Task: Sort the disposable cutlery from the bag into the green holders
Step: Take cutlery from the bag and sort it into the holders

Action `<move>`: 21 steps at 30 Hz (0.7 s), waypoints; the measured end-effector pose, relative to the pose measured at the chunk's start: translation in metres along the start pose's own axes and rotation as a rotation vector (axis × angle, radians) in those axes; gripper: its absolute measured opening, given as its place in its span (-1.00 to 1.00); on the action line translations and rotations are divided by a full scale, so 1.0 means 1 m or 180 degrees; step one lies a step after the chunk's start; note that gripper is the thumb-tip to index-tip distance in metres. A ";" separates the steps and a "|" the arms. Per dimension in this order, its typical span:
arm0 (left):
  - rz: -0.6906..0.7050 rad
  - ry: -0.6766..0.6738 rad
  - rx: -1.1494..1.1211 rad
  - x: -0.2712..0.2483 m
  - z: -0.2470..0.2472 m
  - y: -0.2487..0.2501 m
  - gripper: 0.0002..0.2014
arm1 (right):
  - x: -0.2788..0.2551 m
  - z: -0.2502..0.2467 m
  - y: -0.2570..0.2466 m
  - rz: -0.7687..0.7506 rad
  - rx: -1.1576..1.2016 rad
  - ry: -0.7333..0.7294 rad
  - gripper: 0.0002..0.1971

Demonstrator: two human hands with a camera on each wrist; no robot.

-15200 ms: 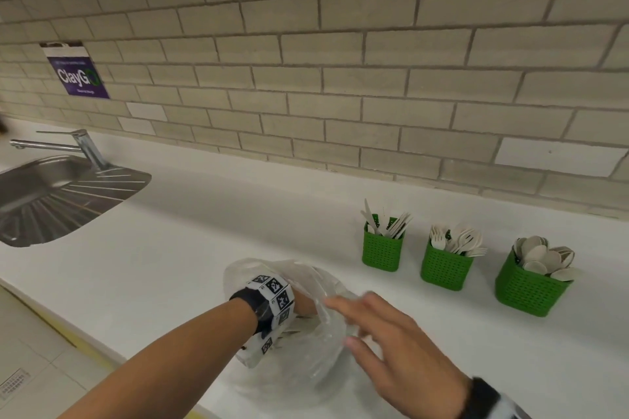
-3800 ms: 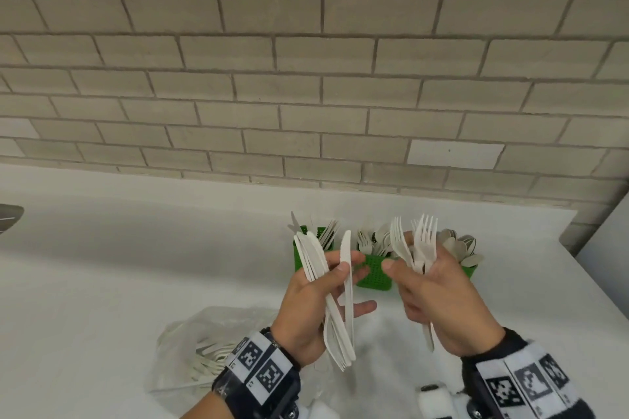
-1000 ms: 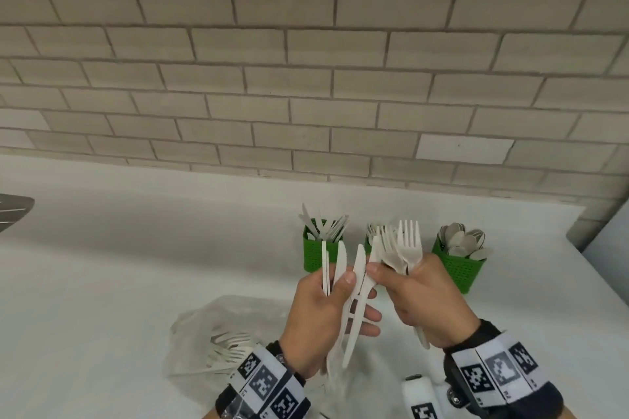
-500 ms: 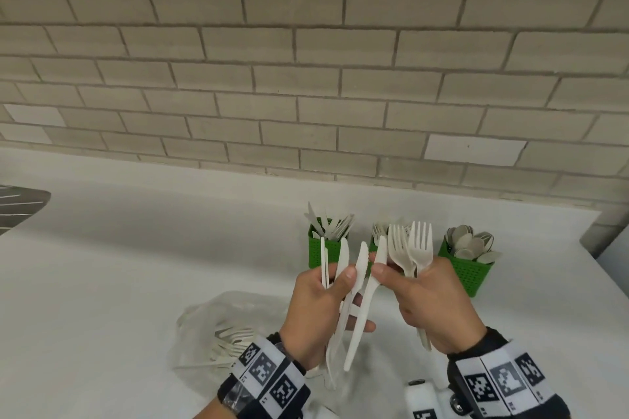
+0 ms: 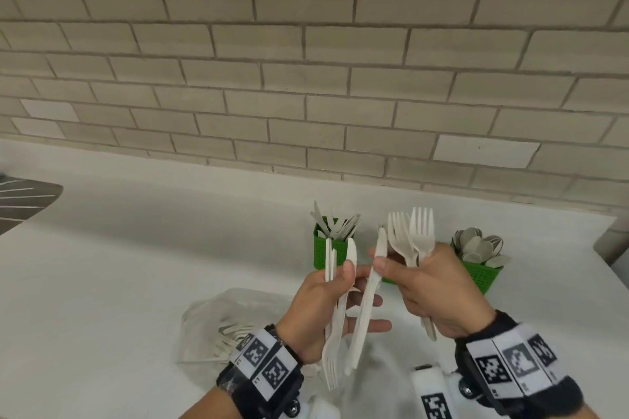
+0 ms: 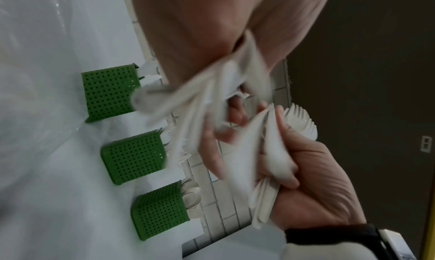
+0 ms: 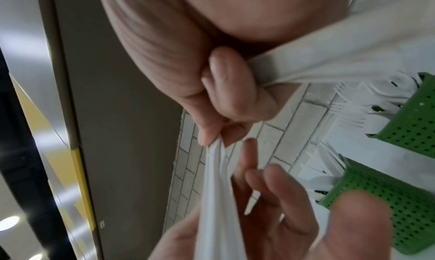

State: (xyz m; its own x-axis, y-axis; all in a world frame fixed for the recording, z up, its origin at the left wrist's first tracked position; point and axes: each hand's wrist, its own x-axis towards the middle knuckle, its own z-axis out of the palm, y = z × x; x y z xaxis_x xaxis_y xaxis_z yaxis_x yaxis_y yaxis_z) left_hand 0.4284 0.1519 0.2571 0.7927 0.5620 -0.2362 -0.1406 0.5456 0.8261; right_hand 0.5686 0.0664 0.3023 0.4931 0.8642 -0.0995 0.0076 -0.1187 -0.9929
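Observation:
My left hand (image 5: 318, 303) grips a bundle of white disposable cutlery (image 5: 335, 330), knife blades up and one fork's tines hanging down. My right hand (image 5: 434, 286) holds a few forks (image 5: 413, 238) upright in its palm and pinches a single knife (image 5: 367, 306) between thumb and forefinger, beside the left bundle. Behind the hands stand three green holders: knives (image 5: 332, 253), spoons (image 5: 481, 275), and the fork holder (image 6: 134, 158) between them, mostly hidden in the head view. The clear plastic bag (image 5: 211, 316) lies on the counter at lower left with cutlery inside.
The white counter (image 5: 153, 265) runs to a brick-tiled wall (image 5: 306, 78) behind the holders. A steel sink drainer (image 5: 23, 201) shows at the far left. The counter ends at the right near a corner (image 5: 609, 241).
My right thumb and forefinger have drawn one knife out of the left bundle, toward the right. Both hands stay raised in front of the holders.

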 end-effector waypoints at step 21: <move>0.0376 0.1021 -0.0420 0.011 -0.046 -0.009 -0.46 | 0.077 -0.015 -0.014 -0.0308 -0.0396 0.0787 -0.85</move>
State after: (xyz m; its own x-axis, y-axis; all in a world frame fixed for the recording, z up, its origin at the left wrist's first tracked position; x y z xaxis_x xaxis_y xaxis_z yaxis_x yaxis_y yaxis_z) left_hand 0.4114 0.1818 0.2241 0.5430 0.7809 -0.3088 -0.3121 0.5290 0.7891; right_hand 0.6194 0.1269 0.3099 0.6818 0.7309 0.0294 0.1642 -0.1137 -0.9799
